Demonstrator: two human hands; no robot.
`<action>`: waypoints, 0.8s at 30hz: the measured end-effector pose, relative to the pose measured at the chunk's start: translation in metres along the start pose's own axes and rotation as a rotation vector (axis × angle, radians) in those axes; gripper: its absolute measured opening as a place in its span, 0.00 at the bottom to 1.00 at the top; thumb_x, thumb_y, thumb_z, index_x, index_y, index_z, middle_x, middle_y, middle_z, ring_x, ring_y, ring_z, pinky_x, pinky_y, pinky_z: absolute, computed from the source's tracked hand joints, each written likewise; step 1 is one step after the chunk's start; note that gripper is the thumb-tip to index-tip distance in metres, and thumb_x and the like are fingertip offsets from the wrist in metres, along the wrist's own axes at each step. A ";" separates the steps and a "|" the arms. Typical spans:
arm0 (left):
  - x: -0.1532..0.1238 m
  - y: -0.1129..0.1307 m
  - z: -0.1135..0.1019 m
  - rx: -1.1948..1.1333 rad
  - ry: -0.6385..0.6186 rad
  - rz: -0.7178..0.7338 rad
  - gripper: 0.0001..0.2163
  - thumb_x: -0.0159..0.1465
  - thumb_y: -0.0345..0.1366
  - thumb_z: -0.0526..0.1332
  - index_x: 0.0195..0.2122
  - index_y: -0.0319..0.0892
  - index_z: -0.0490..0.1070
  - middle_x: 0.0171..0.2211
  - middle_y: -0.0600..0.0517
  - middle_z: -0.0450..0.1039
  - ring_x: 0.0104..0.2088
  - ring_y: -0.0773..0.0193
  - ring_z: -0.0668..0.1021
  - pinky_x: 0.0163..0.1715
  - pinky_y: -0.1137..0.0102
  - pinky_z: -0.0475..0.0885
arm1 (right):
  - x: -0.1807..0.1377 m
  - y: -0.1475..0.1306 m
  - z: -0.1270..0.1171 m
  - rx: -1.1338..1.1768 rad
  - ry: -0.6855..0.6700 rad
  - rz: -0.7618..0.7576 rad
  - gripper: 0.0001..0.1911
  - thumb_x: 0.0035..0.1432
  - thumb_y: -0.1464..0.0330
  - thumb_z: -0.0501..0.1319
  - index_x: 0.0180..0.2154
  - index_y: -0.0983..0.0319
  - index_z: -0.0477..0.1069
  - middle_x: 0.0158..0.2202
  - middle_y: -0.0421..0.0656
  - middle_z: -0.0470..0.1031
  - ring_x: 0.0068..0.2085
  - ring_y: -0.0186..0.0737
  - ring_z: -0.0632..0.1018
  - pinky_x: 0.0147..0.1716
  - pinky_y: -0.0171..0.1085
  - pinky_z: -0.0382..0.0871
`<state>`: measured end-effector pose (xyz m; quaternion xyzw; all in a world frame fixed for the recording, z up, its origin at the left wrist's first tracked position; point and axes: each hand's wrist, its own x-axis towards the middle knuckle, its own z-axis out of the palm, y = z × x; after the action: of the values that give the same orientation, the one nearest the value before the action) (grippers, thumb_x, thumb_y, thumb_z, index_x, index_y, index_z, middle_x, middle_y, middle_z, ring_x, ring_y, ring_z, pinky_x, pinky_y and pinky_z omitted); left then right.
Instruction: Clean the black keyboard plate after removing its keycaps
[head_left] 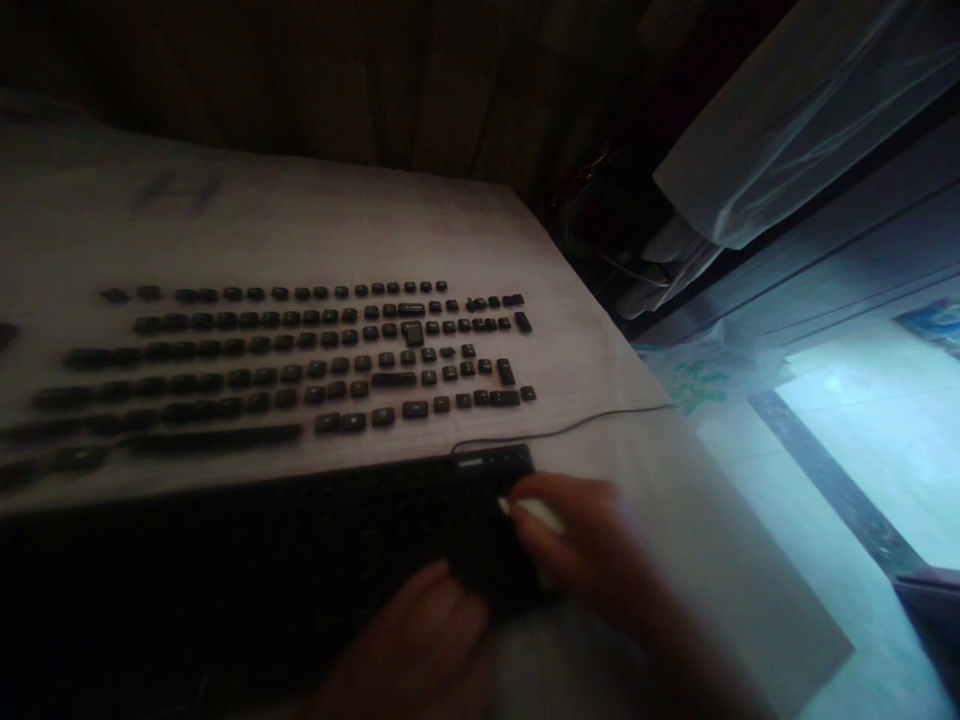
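Note:
A black keyboard base (247, 540) with its keycaps off lies along the front of the table, dark and partly blurred. My right hand (577, 540) is closed around a small white tool (541, 514), its narrow tip over the right end of the base; its exact kind is unclear. At the base's near edge, my left hand (427, 640) has its fingers curled over and against it. Beyond the base, loose black keycaps (337, 365) lie in several rows, laid out like a keyboard, with the long space bar (217, 438) in the nearest row.
A thin black cable (570, 428) runs from the base over the table's right edge. The pale table top (315, 220) bears a handwritten mark. On the right are a plastic-covered item (795, 130), a clear bag (697, 380) and a bright floor (840, 390).

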<state>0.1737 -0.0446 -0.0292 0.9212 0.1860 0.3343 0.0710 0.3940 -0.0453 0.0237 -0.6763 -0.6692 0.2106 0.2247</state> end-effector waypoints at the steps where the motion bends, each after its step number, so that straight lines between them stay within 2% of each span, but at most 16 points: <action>1: -0.001 0.000 0.000 -0.002 0.004 -0.005 0.10 0.71 0.30 0.53 0.36 0.45 0.74 0.39 0.56 0.74 0.45 0.67 0.74 0.64 0.69 0.63 | 0.000 0.000 0.000 -0.003 -0.010 -0.001 0.09 0.57 0.71 0.57 0.32 0.58 0.77 0.29 0.41 0.82 0.28 0.39 0.80 0.29 0.35 0.68; 9: 0.000 0.001 0.000 -0.010 0.030 0.000 0.11 0.71 0.31 0.53 0.37 0.45 0.74 0.41 0.55 0.74 0.47 0.67 0.73 0.68 0.68 0.58 | -0.001 -0.002 -0.011 0.037 -0.122 0.009 0.09 0.57 0.72 0.57 0.30 0.59 0.76 0.27 0.40 0.80 0.28 0.37 0.80 0.30 0.34 0.67; 13: 0.003 0.002 -0.002 -0.006 0.012 -0.015 0.11 0.71 0.30 0.53 0.36 0.44 0.74 0.40 0.55 0.75 0.46 0.67 0.74 0.67 0.68 0.59 | -0.003 -0.003 -0.011 0.034 -0.098 0.001 0.09 0.58 0.71 0.57 0.32 0.59 0.76 0.29 0.41 0.81 0.29 0.38 0.80 0.30 0.35 0.67; 18: 0.004 0.003 -0.002 -0.026 0.050 -0.018 0.12 0.72 0.30 0.52 0.37 0.44 0.74 0.41 0.55 0.75 0.46 0.67 0.74 0.66 0.67 0.61 | -0.004 -0.003 -0.010 0.023 -0.178 -0.003 0.08 0.57 0.72 0.58 0.32 0.59 0.77 0.28 0.40 0.81 0.29 0.38 0.80 0.30 0.34 0.67; 24: 0.001 0.001 -0.002 -0.016 0.021 -0.005 0.12 0.72 0.30 0.52 0.38 0.44 0.75 0.40 0.55 0.76 0.46 0.67 0.74 0.65 0.68 0.62 | -0.005 0.001 -0.011 0.046 -0.225 -0.051 0.08 0.56 0.73 0.60 0.34 0.59 0.78 0.30 0.40 0.81 0.30 0.37 0.81 0.31 0.33 0.68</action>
<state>0.1734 -0.0447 -0.0267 0.9166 0.1863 0.3454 0.0769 0.4008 -0.0502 0.0318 -0.6258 -0.7022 0.2944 0.1689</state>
